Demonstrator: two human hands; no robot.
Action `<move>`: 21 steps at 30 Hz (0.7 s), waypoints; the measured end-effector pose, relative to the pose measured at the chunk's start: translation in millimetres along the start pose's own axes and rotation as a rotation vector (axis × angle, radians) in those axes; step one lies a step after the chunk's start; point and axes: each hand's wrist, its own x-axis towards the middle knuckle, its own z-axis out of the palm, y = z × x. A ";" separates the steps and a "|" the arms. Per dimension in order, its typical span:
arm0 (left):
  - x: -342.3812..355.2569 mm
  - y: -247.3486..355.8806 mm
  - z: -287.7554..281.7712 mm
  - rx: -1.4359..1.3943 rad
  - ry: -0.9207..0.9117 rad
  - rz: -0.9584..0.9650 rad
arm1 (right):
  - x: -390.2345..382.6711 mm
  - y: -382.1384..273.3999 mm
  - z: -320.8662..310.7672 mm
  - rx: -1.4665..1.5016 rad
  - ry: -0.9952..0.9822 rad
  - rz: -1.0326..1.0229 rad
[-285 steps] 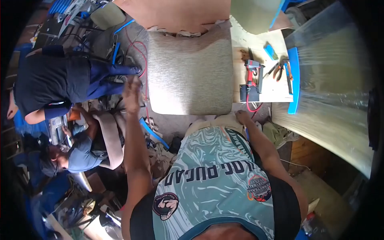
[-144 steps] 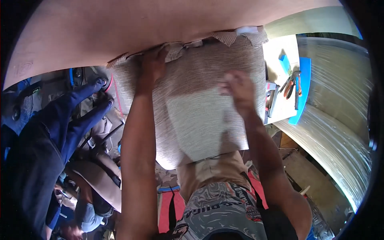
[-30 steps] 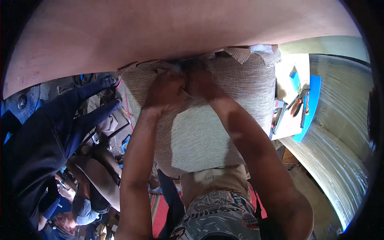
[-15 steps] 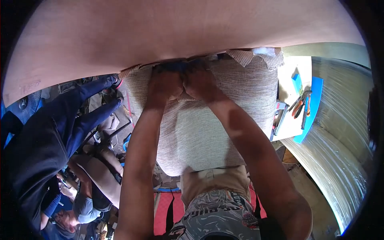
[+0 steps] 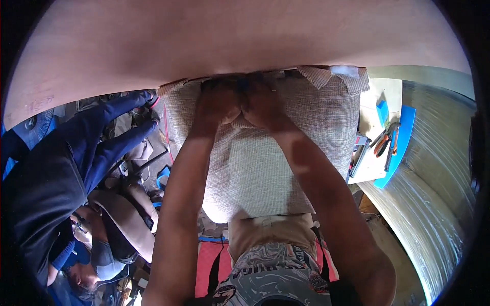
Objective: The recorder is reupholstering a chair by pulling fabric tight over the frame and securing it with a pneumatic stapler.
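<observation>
My left hand (image 5: 218,104) and my right hand (image 5: 261,104) are side by side at the far edge of a beige woven upholstered piece (image 5: 255,173), fingers curled tightly on its fabric near the middle of that edge. My fingertips are in shadow and partly hidden. Behind them a large tan panel (image 5: 235,35) spans the top of the view, bordered by ragged fabric flaps (image 5: 314,75) and a small white tuft of padding (image 5: 343,71).
At right, a pale board (image 5: 370,163) holds orange-handled pliers (image 5: 383,145), a stapler (image 5: 359,153) and blue pieces (image 5: 400,143); beside it stands a plastic-wrapped panel (image 5: 434,199). At left are a person in dark trousers (image 5: 61,183), another person lower down (image 5: 107,255) and floor clutter.
Since the earliest frame my hands have risen from my sides onto the far edge of the upholstered piece. Over the last second they have drawn close together there, gathering the fabric between them.
</observation>
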 end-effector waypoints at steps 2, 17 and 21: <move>1.6 0.5 -4.2 0.025 -0.050 -0.018 | 4.5 0.2 -2.9 -0.042 0.082 -0.041; 1.1 5.5 19.1 -0.021 0.010 -0.148 | -2.0 6.2 3.9 -0.121 -0.003 -0.021; 6.4 1.8 11.3 0.013 -0.132 -0.091 | -1.8 5.4 -1.2 -0.028 -0.001 -0.009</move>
